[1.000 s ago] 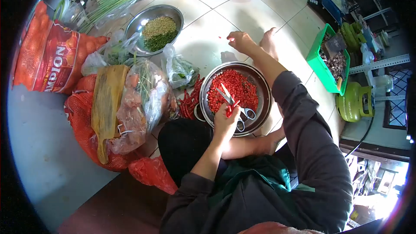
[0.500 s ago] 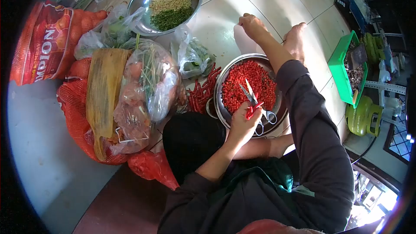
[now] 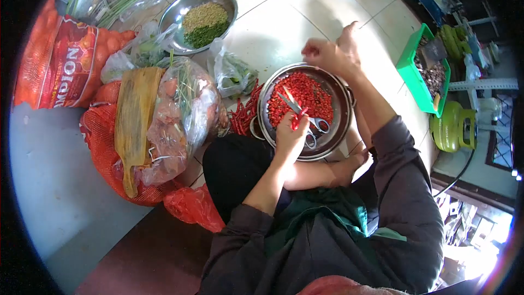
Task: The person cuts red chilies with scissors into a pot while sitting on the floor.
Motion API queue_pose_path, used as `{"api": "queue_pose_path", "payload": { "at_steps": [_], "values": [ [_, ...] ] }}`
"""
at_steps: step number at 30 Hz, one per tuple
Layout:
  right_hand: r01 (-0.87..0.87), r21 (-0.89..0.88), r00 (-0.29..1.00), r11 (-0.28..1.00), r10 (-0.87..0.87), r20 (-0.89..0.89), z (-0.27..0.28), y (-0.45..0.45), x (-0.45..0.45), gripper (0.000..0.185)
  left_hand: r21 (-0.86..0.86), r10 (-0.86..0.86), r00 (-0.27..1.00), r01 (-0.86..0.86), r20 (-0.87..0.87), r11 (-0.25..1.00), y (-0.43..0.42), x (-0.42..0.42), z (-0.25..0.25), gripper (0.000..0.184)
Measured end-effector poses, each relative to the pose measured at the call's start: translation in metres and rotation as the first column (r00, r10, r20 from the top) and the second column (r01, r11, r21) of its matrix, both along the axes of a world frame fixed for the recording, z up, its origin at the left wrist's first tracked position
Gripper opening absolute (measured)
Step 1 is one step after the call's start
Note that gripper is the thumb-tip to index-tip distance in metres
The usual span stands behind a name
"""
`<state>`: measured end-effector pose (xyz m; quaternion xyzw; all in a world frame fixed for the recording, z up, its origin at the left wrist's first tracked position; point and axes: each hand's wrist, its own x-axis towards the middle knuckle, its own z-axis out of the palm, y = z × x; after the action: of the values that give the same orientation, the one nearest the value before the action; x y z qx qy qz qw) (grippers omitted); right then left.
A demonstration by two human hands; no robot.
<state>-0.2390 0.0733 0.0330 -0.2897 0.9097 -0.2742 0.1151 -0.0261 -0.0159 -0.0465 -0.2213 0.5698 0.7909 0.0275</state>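
Note:
My left hand [image 3: 291, 135] is closed around red chilies [image 3: 299, 118] above the near side of a steel bowl [image 3: 345, 127]. Scissors [image 3: 318, 126] with grey handles lie by that hand, blades pointing up and left; how they rest is partly hidden. Chopped red chilies [image 3: 308, 95] fill much of the bowl. My right hand [image 3: 326, 54] is over the floor just beyond the bowl's far rim, blurred, with its fingers curled; what it may hold cannot be made out. Whole red chilies [image 3: 240, 117] lie on the floor left of the bowl.
A bowl of chopped greens [image 3: 206, 34], a plastic bag of leaves [image 3: 232, 74], a wooden board [image 3: 134, 120] and a large filled bag [image 3: 183, 114] stand to the left. A green crate [image 3: 408, 71] and a green gas cylinder [image 3: 452, 125] are at the right.
My right hand has come back from further out over the floor, nearer the bowl's far rim. My left hand still grips the chilies. The camera view has shifted.

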Motion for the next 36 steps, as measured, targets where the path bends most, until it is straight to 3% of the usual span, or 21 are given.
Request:
{"api": "queue_pose_path", "payload": {
  "at_steps": [3, 5, 6, 7, 8, 9, 13, 16, 17, 20, 21, 23, 27, 30, 31, 34, 36],
  "values": [
    [-0.029, 0.042, 0.997, 0.999, 0.032, -0.069, 0.031, 0.025, 0.068, 0.016, -0.112, 0.029, 0.998, -0.034, -0.047, 0.993, -0.001, 0.000, 0.008, 0.018],
    [-0.064, -0.247, 0.993, 0.967, 0.037, -0.110, -0.014, 0.047, 0.096, 0.014, -0.141, 0.027, 1.000, -0.028, -0.005, 0.990, 0.001, 0.000, 0.000, 0.017],
    [0.018, -0.261, 0.999, 0.965, -0.024, -0.022, -0.012, 0.051, 0.119, 0.014, -0.122, 0.021, 1.000, -0.020, 0.007, 0.992, 0.001, 0.003, 0.002, 0.016],
    [-0.025, -0.306, 0.999, 0.952, 0.016, -0.030, -0.013, 0.055, 0.137, 0.014, -0.103, 0.014, 1.000, -0.012, 0.019, 0.995, 0.001, 0.006, 0.004, 0.016],
    [-0.026, -0.206, 0.994, 0.978, 0.004, -0.107, -0.016, 0.062, 0.155, 0.016, -0.064, 0.005, 1.000, -0.004, 0.020, 0.998, 0.003, 0.009, 0.007, 0.014],
    [0.015, -0.217, 0.996, 0.976, -0.033, -0.080, -0.022, 0.067, 0.171, 0.019, -0.026, -0.005, 1.000, 0.006, 0.023, 1.000, 0.005, 0.013, 0.010, 0.013],
    [0.093, -0.221, 0.979, 0.971, -0.130, -0.156, -0.030, 0.082, 0.206, 0.025, -0.207, -0.010, 0.995, -0.011, -0.101, 0.978, 0.019, 0.028, 0.015, 0.016],
    [0.117, -0.254, 0.992, 0.960, -0.125, -0.016, -0.017, 0.091, 0.218, 0.028, -0.268, -0.022, 0.986, -0.024, -0.165, 0.963, 0.026, 0.035, 0.025, 0.015],
    [0.162, -0.286, 0.986, 0.945, -0.147, 0.072, -0.007, 0.092, 0.223, 0.030, -0.209, -0.009, 0.988, -0.025, -0.157, 0.978, 0.029, 0.038, 0.032, 0.015],
    [0.147, -0.293, 0.967, 0.945, -0.199, -0.158, -0.011, 0.096, 0.230, 0.032, -0.255, 0.049, 0.977, -0.103, -0.210, 0.962, 0.042, 0.042, 0.045, 0.015],
    [0.160, -0.288, 0.967, 0.944, -0.208, -0.144, -0.012, 0.098, 0.232, 0.033, -0.225, 0.027, 0.987, -0.063, -0.159, 0.972, 0.041, 0.044, 0.043, 0.016],
    [0.182, -0.279, 0.968, 0.943, -0.223, -0.120, -0.016, 0.100, 0.233, 0.035, -0.306, 0.019, 0.968, -0.098, -0.251, 0.947, 0.044, 0.041, 0.046, 0.015],
    [0.164, -0.437, 0.983, 0.884, -0.112, 0.143, -0.031, 0.096, 0.233, 0.035, -0.460, -0.079, 0.967, -0.043, -0.243, 0.887, 0.042, 0.042, 0.041, 0.015],
    [0.227, -0.478, 0.921, 0.849, -0.027, 0.390, -0.037, 0.097, 0.231, 0.033, -0.398, -0.049, 0.995, 0.009, -0.090, 0.917, 0.040, 0.045, 0.049, 0.023],
    [0.203, -0.512, 0.943, 0.835, -0.025, 0.332, -0.040, 0.097, 0.231, 0.027, -0.390, -0.001, 0.996, -0.036, -0.095, 0.920, 0.039, 0.043, 0.049, 0.024],
    [0.414, -0.528, 0.719, 0.741, 0.089, 0.689, -0.043, 0.099, 0.226, 0.021, -0.129, 0.046, 0.998, -0.053, -0.051, 0.990, 0.025, 0.041, 0.055, 0.021],
    [0.448, -0.530, 0.656, 0.720, 0.138, 0.742, -0.037, 0.104, 0.223, 0.017, -0.083, 0.088, 0.996, -0.090, -0.026, 0.993, 0.017, 0.038, 0.056, 0.021]
  ]
}}
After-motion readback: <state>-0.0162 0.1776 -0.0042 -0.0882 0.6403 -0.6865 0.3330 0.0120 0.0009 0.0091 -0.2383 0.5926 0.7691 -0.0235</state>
